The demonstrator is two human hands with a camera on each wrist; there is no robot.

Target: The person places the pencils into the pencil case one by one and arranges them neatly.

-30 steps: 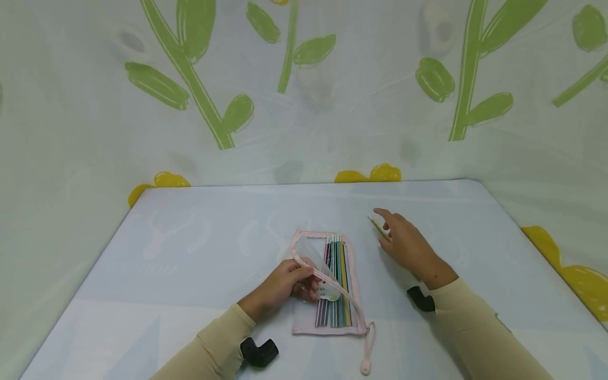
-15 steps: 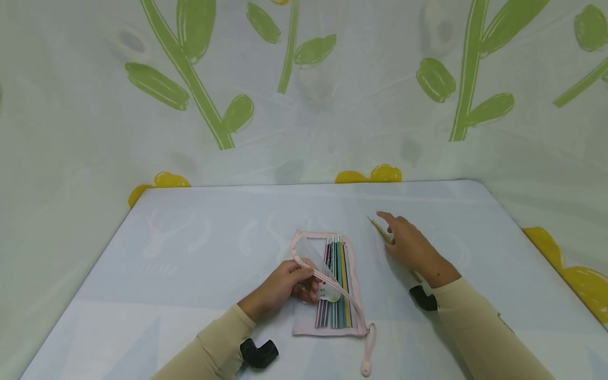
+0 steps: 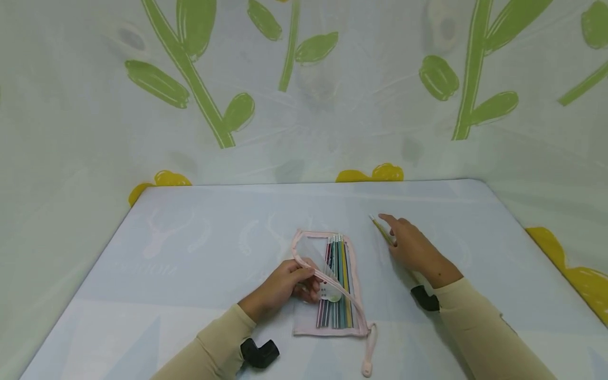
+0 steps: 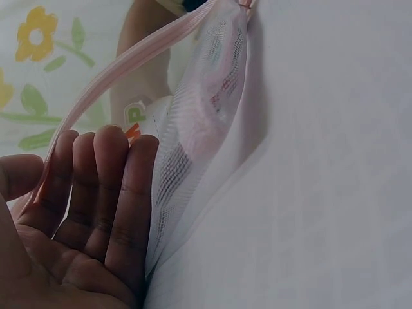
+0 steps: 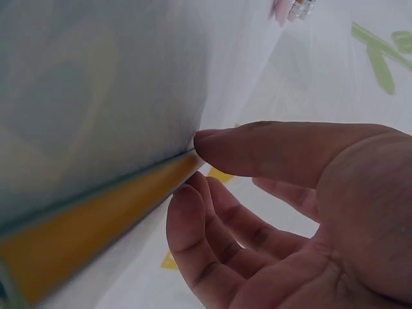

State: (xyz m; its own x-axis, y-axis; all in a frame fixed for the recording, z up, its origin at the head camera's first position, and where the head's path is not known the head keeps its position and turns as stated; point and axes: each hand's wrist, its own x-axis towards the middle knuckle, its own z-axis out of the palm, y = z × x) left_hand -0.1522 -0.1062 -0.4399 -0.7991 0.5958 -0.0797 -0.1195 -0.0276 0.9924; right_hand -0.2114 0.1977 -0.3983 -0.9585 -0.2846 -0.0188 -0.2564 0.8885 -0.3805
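A clear mesh pencil pouch [image 3: 307,315] with pink trim lies at the middle of the table, its zip side drawn open. My left hand [image 3: 287,285] pinches the pink zip edge [image 4: 106,71] between thumb and forefinger, lifting it off the pouch. Several pencils [image 3: 338,311] of different colours lie side by side inside, partly behind a small white label [image 3: 329,291]. To the right of the pouch, my right hand [image 3: 418,250] pinches a yellow pencil [image 3: 381,230] between thumb and fingers, low over the table. Close up, the pencil [image 5: 96,225] shows yellow with teal edges.
The pouch's pink wrist strap [image 3: 369,353] hangs toward the front of the pale table [image 3: 190,264]. Behind the table stands a white cloth [image 3: 332,132] printed with green leaves and yellow flowers. Black wrist mounts [image 3: 259,353] sit under both sleeves.
My right hand has drawn back slightly to the right and toward me, with its forefinger farther from the pencil's far end. The left hand keeps its hold on the zip edge.
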